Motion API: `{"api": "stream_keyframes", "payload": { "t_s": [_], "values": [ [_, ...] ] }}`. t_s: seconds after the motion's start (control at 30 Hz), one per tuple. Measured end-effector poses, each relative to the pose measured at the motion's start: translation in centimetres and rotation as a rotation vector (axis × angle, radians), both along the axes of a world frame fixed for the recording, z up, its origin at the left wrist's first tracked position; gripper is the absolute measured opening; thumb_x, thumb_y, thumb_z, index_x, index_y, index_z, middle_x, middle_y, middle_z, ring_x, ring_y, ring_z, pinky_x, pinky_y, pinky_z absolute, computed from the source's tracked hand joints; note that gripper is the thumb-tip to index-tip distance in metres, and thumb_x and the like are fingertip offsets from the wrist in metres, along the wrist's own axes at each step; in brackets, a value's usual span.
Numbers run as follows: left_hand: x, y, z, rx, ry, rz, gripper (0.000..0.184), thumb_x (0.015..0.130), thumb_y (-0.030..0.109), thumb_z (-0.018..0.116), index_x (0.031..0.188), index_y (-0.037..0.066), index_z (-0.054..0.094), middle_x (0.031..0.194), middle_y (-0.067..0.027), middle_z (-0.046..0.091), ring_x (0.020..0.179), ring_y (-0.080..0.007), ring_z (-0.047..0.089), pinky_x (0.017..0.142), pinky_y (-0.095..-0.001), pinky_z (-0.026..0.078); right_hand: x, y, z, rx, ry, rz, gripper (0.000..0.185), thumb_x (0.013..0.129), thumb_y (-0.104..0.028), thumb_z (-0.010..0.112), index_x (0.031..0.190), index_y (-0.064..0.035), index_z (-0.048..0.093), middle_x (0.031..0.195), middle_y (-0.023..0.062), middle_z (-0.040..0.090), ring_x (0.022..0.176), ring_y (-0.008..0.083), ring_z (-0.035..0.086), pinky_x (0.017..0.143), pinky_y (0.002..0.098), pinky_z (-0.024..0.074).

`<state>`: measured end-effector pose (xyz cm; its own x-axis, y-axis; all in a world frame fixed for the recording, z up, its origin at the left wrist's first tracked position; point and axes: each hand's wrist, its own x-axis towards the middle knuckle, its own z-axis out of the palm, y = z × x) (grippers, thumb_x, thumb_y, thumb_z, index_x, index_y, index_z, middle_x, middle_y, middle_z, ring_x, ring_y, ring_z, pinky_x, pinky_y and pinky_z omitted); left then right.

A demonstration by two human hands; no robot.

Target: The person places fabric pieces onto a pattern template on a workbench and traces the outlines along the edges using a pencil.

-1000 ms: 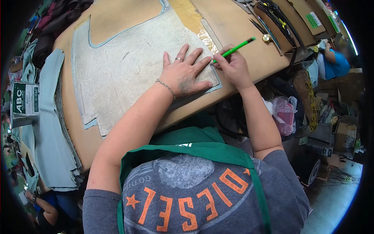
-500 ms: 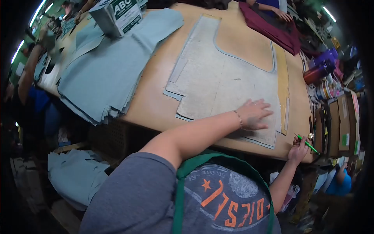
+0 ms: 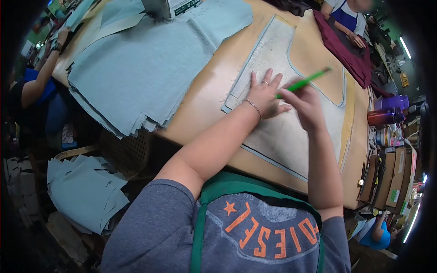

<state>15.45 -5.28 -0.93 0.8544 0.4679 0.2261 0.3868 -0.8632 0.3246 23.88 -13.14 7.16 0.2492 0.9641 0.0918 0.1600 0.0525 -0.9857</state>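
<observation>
My left hand [image 3: 267,98] lies spread on the pale board template [image 3: 273,50], with a ring and a chain bracelet on it. Close to its right, my right hand [image 3: 306,102] grips a green pencil [image 3: 302,83], blurred by motion, whose lower end is near the fingers of my left hand. Blue-grey material shows as a thin rim around the template's edge. Yellow tape [image 3: 348,113] covers the template's right side.
A stack of blue-grey sheets [image 3: 136,73] with a metal can [image 3: 170,8] on it covers the table's left. Maroon cloth [image 3: 346,50] lies before a co-worker at the back right. Bottles [image 3: 384,117] and cardboard boxes [image 3: 395,179] stand at the right edge.
The view has swung. My left hand has moved left across the template and lies spread there. My right hand has come back from the table's right edge to beside it, still holding the pencil.
</observation>
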Motion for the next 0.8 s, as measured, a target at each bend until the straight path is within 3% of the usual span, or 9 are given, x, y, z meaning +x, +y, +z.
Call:
{"api": "stream_keyframes", "payload": {
  "t_s": [0.03, 0.1, 0.13, 0.17, 0.37, 0.4, 0.43, 0.67, 0.8],
  "values": [
    [0.2, 0.1, -0.6, -0.004, -0.005, -0.011, 0.057, 0.082, 0.042, 0.047, 0.131, 0.017, 0.032, 0.138, -0.0092, 0.023, 0.129, -0.0309, 0.016, 0.098, -0.0614, 0.011, -1.2, 2.2, -0.2, -0.114, -0.099, 0.062, 0.016, 0.075, -0.013, 0.064, 0.080, -0.0013, 0.054, 0.072, 0.0033, 0.055, 0.071, 0.0096, 0.051, 0.065, 0.0237, 0.0405],
    [3.1, 0.8, -4.2, 0.227, 0.301, 0.093, 0.057, 0.084, 0.045, 0.036, 0.134, 0.020, 0.024, 0.140, -0.0097, 0.020, 0.130, -0.0311, 0.015, 0.099, -0.0583, 0.012, -4.0, 5.5, 0.0, -0.237, -0.414, 0.109, 0.019, 0.072, -0.014, 0.067, 0.080, -0.0029, 0.054, 0.070, 0.0042, 0.056, 0.070, 0.0117, 0.051, 0.065, 0.0237, 0.0402],
    [3.3, 1.0, -4.9, 0.311, 0.345, 0.091, 0.058, 0.085, 0.047, 0.032, 0.135, 0.022, 0.020, 0.141, -0.0100, 0.018, 0.130, -0.0316, 0.016, 0.099, -0.0574, 0.013, -4.7, 6.6, -0.7, -0.272, -0.426, 0.177, 0.020, 0.071, -0.016, 0.067, 0.079, -0.0018, 0.055, 0.070, 0.0074, 0.058, 0.067, 0.0156, 0.054, 0.064, 0.0270, 0.0415],
    [0.9, 1.0, -2.5, 0.331, 0.168, -0.010, 0.061, 0.083, 0.051, 0.028, 0.136, 0.021, 0.018, 0.142, -0.0103, 0.016, 0.129, -0.0327, 0.019, 0.099, -0.0579, 0.015, -5.0, 7.5, -1.3, -0.308, -0.438, 0.245, 0.022, 0.071, -0.018, 0.067, 0.078, -0.0006, 0.056, 0.071, 0.0105, 0.060, 0.063, 0.0195, 0.056, 0.062, 0.0304, 0.0429],
    [-0.1, 1.2, -0.4, 0.070, 0.150, -0.068, 0.063, 0.082, 0.053, 0.026, 0.136, 0.021, 0.017, 0.142, -0.0122, 0.014, 0.130, -0.0350, 0.012, 0.097, -0.0610, 0.016, -5.2, 9.2, -2.1, -0.436, -0.448, 0.357, 0.020, 0.072, -0.016, 0.066, 0.079, -0.0004, 0.055, 0.068, 0.0118, 0.059, 0.063, 0.0208, 0.057, 0.061, 0.0322, 0.0430],
    [-0.3, 1.2, 0.0, 0.054, 0.133, -0.061, 0.063, 0.083, 0.053, 0.026, 0.136, 0.021, 0.018, 0.142, -0.0121, 0.014, 0.131, -0.0349, 0.011, 0.097, -0.0604, 0.015, -5.3, 9.2, -2.1, -0.476, -0.462, 0.348, 0.017, 0.075, -0.012, 0.066, 0.082, -0.0037, 0.053, 0.067, 0.0036, 0.057, 0.062, 0.0115, 0.051, 0.059, 0.0238, 0.0400],
    [-0.6, 1.1, 0.5, 0.040, 0.116, -0.054, 0.062, 0.083, 0.053, 0.026, 0.136, 0.021, 0.018, 0.142, -0.0121, 0.015, 0.131, -0.0348, 0.011, 0.098, -0.0598, 0.014, -5.3, 9.2, -2.1, -0.489, -0.464, 0.356, 0.017, 0.075, -0.012, 0.066, 0.082, -0.0037, 0.052, 0.067, 0.0035, 0.057, 0.061, 0.0110, 0.051, 0.058, 0.0234, 0.0397],
    [1.6, 0.5, -2.9, -0.154, -0.089, 0.026, 0.061, 0.084, 0.051, 0.025, 0.134, 0.017, 0.025, 0.142, -0.0139, 0.012, 0.130, -0.0350, 0.010, 0.102, -0.0531, 0.004, -4.1, 10.2, -2.1, -0.496, -0.446, 0.314, 0.016, 0.076, -0.011, 0.065, 0.081, -0.0031, 0.051, 0.067, 0.0025, 0.057, 0.061, 0.0083, 0.050, 0.056, 0.0218, 0.0387],
    [1.8, 1.1, -0.7, -0.316, 0.100, -0.007, 0.061, 0.083, 0.049, 0.032, 0.133, 0.015, 0.028, 0.141, -0.0138, 0.017, 0.130, -0.0338, 0.011, 0.102, -0.0533, 0.007, -1.5, 11.8, -2.9, -0.511, -0.426, 0.244, 0.016, 0.076, -0.011, 0.064, 0.082, -0.0032, 0.051, 0.069, 0.0023, 0.057, 0.064, 0.0091, 0.051, 0.058, 0.0224, 0.0395]
  ]
}}
